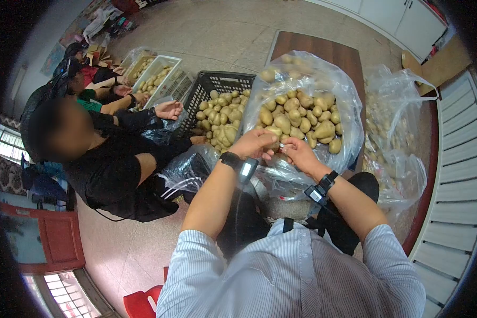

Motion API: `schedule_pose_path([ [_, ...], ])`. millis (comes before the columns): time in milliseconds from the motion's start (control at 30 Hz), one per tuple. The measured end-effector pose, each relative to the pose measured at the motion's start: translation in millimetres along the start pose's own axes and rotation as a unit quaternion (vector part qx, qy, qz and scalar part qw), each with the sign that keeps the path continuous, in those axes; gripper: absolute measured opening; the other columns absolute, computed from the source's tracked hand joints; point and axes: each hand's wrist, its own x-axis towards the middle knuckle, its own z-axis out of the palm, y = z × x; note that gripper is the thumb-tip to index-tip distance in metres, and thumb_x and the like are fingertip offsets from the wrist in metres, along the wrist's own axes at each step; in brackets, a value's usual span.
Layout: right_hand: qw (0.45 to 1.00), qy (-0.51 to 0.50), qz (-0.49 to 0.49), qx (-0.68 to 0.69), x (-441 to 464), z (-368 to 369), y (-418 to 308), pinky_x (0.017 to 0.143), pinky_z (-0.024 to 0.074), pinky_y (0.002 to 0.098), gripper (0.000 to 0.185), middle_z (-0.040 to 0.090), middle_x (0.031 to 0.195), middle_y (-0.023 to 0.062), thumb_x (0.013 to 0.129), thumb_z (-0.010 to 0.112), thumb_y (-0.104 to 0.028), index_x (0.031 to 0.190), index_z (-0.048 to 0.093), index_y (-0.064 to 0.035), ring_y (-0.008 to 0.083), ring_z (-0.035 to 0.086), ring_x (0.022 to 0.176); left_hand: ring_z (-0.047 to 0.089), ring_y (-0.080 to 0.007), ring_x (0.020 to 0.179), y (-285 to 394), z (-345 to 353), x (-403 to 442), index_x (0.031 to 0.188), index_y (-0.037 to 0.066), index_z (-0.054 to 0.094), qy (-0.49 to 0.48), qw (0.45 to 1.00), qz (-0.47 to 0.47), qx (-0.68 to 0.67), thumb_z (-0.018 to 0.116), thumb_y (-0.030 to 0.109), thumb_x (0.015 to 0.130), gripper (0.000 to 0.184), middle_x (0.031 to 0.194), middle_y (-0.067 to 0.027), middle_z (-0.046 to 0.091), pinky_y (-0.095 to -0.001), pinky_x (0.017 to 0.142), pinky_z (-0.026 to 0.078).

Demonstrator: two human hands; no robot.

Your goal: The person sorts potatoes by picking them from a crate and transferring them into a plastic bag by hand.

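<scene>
My left hand (255, 144) is closed round a potato (273, 133) at the near edge of a large clear plastic bag (350, 114). Close beside it on the right, my right hand (298, 154) has its fingers pinched together at the potato, on something small and pale that I cannot make out. The bag is open and holds many potatoes (297, 114). Both wrists carry black straps with small devices. Part of the held potato is hidden by my fingers.
Left of the bag stands a black crate (200, 87) of potatoes. A white crate (170, 63) is farther left, by several seated people. The nearest person (116, 169) sits close on my left. More plastic bags (395, 122) lie at right, past the brown board (323, 45).
</scene>
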Motion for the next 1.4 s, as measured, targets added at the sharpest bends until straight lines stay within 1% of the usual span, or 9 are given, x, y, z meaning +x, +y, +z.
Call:
schedule_pose_path([
  [267,0.824,0.179,-0.200,-0.499,-15.9,-42.6,26.4,0.085,0.0444,0.0439,0.032,0.060,0.106,0.0173,0.080,0.063,-0.016,0.109,0.060,-0.0023,0.0368,0.055,0.098,0.063,-0.0224,0.078,-2.0,-30.4,4.3,0.120,0.005,0.050,0.084,0.991,0.046,-0.094,0.061,0.021,0.091,0.034,0.104,-0.0097,0.059,-0.0346,0.070,0.058],
  [500,0.798,0.138,-0.233,-0.539,-14.6,-45.3,53.7,0.087,0.0438,0.0442,0.030,0.059,0.109,0.0153,0.079,0.056,-0.008,0.108,0.062,-0.0076,0.0351,0.054,0.101,0.056,-0.0320,0.103,-14.3,-75.4,4.5,0.127,0.006,0.045,0.143,0.963,0.092,-0.210,0.056,0.019,0.093,0.037,0.120,-0.0135,0.050,-0.0433,0.084,0.054],
  [900,0.772,0.119,-0.143,-0.608,-23.3,-35.0,53.5,0.073,0.0494,0.0451,0.030,0.056,0.097,0.0144,0.080,0.053,-0.008,0.109,0.056,-0.0141,0.0353,0.060,0.087,0.061,-0.0275,0.090,-35.6,-117.9,10.0,0.104,-0.004,0.056,0.322,0.895,0.162,-0.264,0.049,0.011,0.092,0.020,0.109,-0.0162,0.057,-0.0412,0.074,0.057],
  [1000,0.773,0.116,-0.174,-0.599,-27.6,-34.0,49.9,0.071,0.0494,0.0457,0.030,0.056,0.095,0.0155,0.081,0.052,-0.008,0.111,0.054,-0.0149,0.0361,0.060,0.085,0.064,-0.0262,0.084,-57.0,-153.2,23.3,0.094,-0.003,0.061,0.335,0.922,0.174,-0.081,0.056,0.020,0.088,0.024,0.102,-0.0167,0.062,-0.0397,0.071,0.056],
  [1067,0.770,0.112,-0.159,-0.607,-28.6,-33.5,48.8,0.069,0.0495,0.0461,0.032,0.056,0.095,0.0163,0.081,0.052,-0.008,0.113,0.053,-0.0153,0.0363,0.060,0.083,0.066,-0.0253,0.079,-108.7,-229.5,62.1,0.088,-0.002,0.064,0.365,0.790,0.296,0.394,0.061,0.026,0.084,0.029,0.098,-0.0170,0.065,-0.0387,0.070,0.055],
  [1100,0.770,0.112,-0.163,-0.607,-29.5,-34.0,48.6,0.069,0.0495,0.0461,0.032,0.056,0.095,0.0163,0.081,0.052,-0.008,0.113,0.053,-0.0153,0.0363,0.060,0.083,0.064,-0.0269,0.083,-95.5,-210.9,51.5,0.095,-0.004,0.060,0.369,0.876,0.236,0.201,0.060,0.018,0.085,0.024,0.101,-0.0167,0.061,-0.0377,0.068,0.057],
  [1200,0.775,0.103,-0.154,-0.603,-28.9,-35.2,49.7,0.069,0.0498,0.0465,0.035,0.055,0.094,0.0173,0.080,0.054,-0.007,0.114,0.052,-0.0157,0.0366,0.060,0.083,0.063,-0.0286,0.077,-59.0,-157.3,9.3,0.090,-0.002,0.062,0.434,0.793,0.158,0.398,0.069,0.025,0.080,0.030,0.087,-0.0177,0.063,-0.0382,0.067,0.054],
  [1267,0.794,0.085,-0.097,-0.594,-27.6,-36.7,53.4,0.072,0.0497,0.0459,0.043,0.056,0.097,0.0160,0.075,0.060,-0.008,0.116,0.052,-0.0143,0.0376,0.060,0.086,0.063,-0.0314,0.072,-49.5,-146.5,1.3,0.080,0.001,0.064,0.424,0.639,0.086,0.636,0.075,0.038,0.073,0.039,0.078,-0.0200,0.063,-0.0396,0.067,0.050],
  [1400,0.789,0.078,-0.111,-0.599,-29.8,-39.0,54.4,0.069,0.0505,0.0468,0.041,0.055,0.095,0.0183,0.077,0.057,-0.008,0.117,0.051,-0.0106,0.0377,0.061,0.083,0.062,-0.0349,0.070,-55.2,-152.4,7.1,0.078,0.003,0.065,0.426,0.651,0.117,0.617,0.074,0.042,0.073,0.041,0.081,-0.0211,0.064,-0.0391,0.065,0.051],
])
